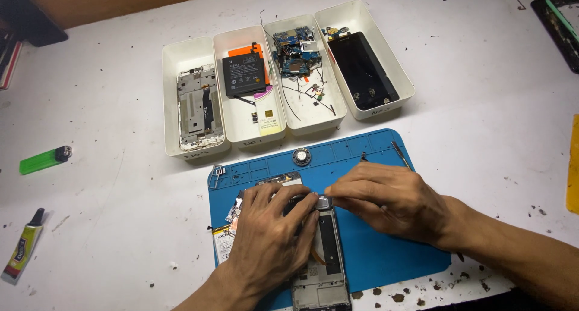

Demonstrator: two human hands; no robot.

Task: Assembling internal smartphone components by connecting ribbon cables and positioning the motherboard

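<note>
An opened phone frame (325,263) lies on a blue work mat (374,251) near the table's front edge. My left hand (268,232) rests flat over the phone's upper left, fingers pressing on its top part. My right hand (386,199) comes in from the right, fingertips pinching a small silvery part (322,201) at the phone's top edge. Whether a thin tool is also in that hand is hard to tell. A battery with a label (223,238) peeks out from under my left hand.
Four white trays stand behind the mat: a metal phone frame (196,106), a black battery (244,75), circuit boards and wires (295,52), a black screen (362,70). A round speaker (301,157) and tweezers (401,155) lie on the mat. A green lighter (43,160) and glue tube (23,246) sit left.
</note>
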